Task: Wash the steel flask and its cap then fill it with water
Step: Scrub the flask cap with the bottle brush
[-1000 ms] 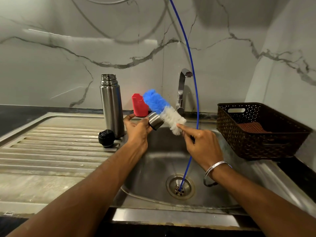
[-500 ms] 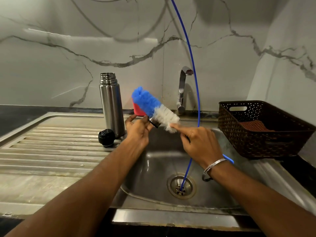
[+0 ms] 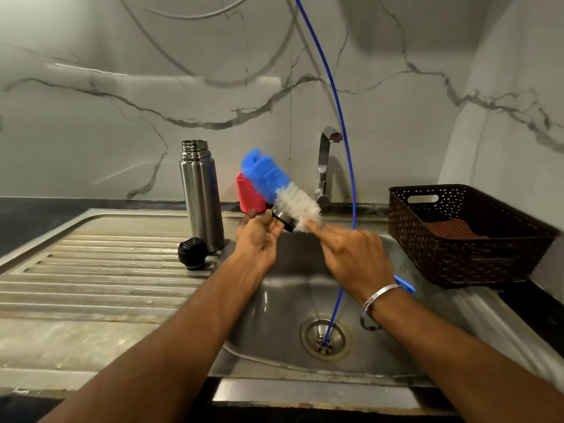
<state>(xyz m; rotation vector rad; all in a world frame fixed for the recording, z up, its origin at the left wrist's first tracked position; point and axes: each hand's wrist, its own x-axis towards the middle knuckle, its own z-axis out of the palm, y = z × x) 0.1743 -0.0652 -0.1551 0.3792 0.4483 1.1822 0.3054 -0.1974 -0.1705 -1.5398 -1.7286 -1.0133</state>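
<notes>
Flask (image 3: 201,196) stands upright and uncapped on the sink's draining board (image 3: 91,264), its black stopper (image 3: 193,253) just beside the base, both parked clear of the basin. Left hand (image 3: 259,239) grips the steel cap (image 3: 283,219) over the basin so drips fall there. Right hand (image 3: 351,254) fingers curl around the bottle brush (image 3: 274,184) handle, forefinger extended along it, apparently to steady it.

Item count: one steel flask (image 3: 201,193), one black stopper (image 3: 193,253), one steel cap (image 3: 283,219), one bottle brush (image 3: 279,187), one red cup (image 3: 250,196), one tap (image 3: 325,166), one blue hose (image 3: 345,141), one brown basket (image 3: 464,257), two hands: left hand (image 3: 259,239), right hand (image 3: 351,254).
</notes>
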